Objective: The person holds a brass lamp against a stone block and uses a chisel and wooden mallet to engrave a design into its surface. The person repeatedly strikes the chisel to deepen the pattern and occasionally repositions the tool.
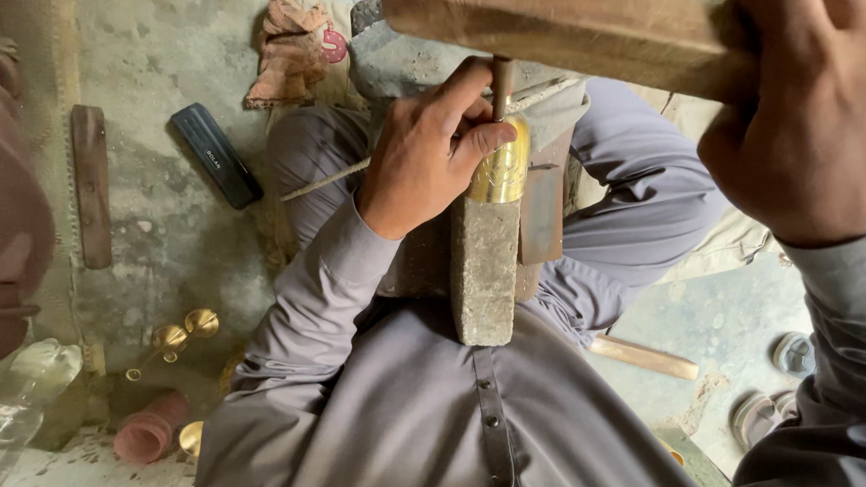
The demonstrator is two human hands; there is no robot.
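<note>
**Brass piece pinned on a stone block, mallet held above it**

The brass piece (501, 169), a shiny, rounded, golden part with an engraved pattern, sits on the far end of a long grey stone block (484, 265) that rests across the seated person's lap. The left hand (428, 154) is directly against it: the fingers curl down over the left side of the brass and touch it, while thumb and forefinger pinch a thin brown punch (502, 81) that stands upright on top of the brass. This hand is closed around punch and workpiece together.

The right hand (816, 110) is well apart from the brass, up and to the right in the view. It is wrapped in a tight fist around the end of a thick wooden mallet (560, 25), whose long body runs leftward so that its far end hangs just above the top of the punch. Whether wood and punch meet cannot be told.

On the concrete floor to the left lie a dark flat case (215, 155), a brown wooden strip (92, 184), two small brass knobs (186, 331), a pink cup (150, 429) on its side and a clear plastic bottle (8, 415). A crumpled cloth (291, 47) lies beyond the knees.
</note>
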